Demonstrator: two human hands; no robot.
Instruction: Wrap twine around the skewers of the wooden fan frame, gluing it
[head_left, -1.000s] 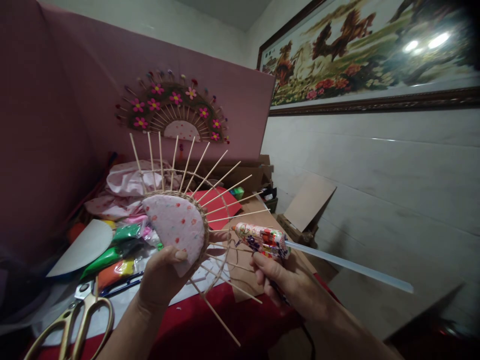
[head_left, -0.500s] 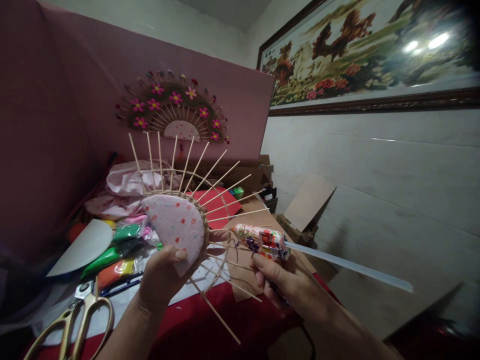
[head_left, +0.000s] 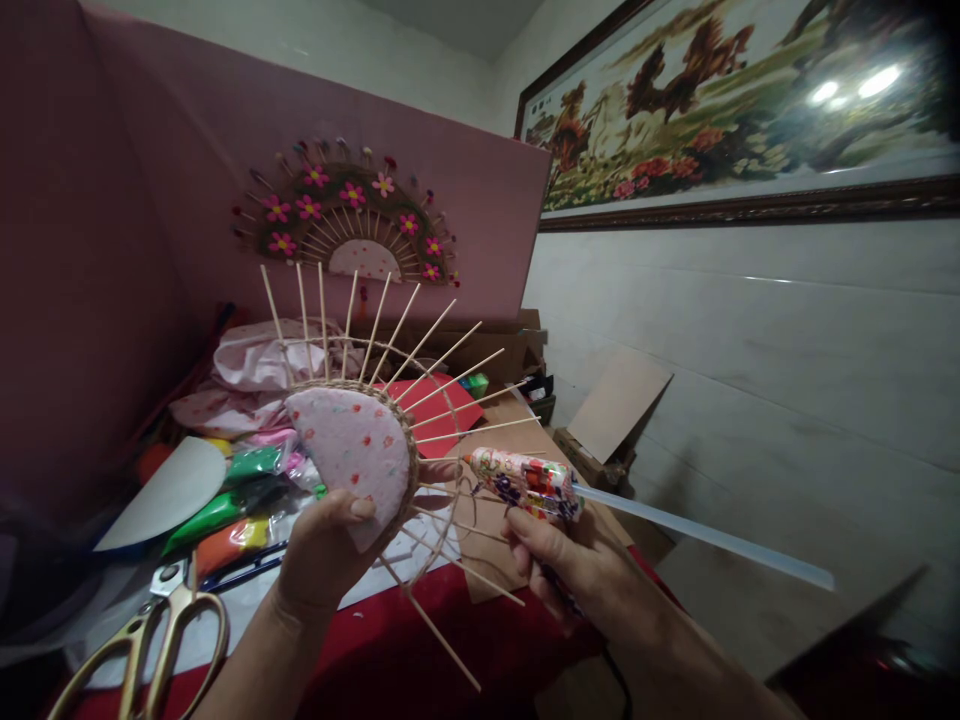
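My left hand (head_left: 330, 540) grips a fan-shaped craft piece (head_left: 356, 450) by its half-round base, thumb on the floral fabric and fingers behind. Thin wooden sticks (head_left: 442, 360) spread outward from the base's braided rim, and a loop of twine (head_left: 433, 375) crosses them partway out. In my right hand (head_left: 551, 555) is a hot glue gun (head_left: 525, 482) wrapped in patterned material, its nozzle at the twine by a right-hand stick. Whether the tip touches is too small to tell. A long translucent glue stick (head_left: 705, 535) juts from its back end.
Gold-handled scissors (head_left: 161, 630) lie at the lower left, near bags of coloured clay (head_left: 217, 515) and a white half-round piece (head_left: 169, 495). Red card (head_left: 431, 415) and cardboard lie behind the sticks. A finished flowered fan (head_left: 352, 215) hangs on the pink panel (head_left: 480, 230).
Almost nothing differs. The fan piece and the glue gun appear shifted very slightly to the right, with both hands keeping the same grip.
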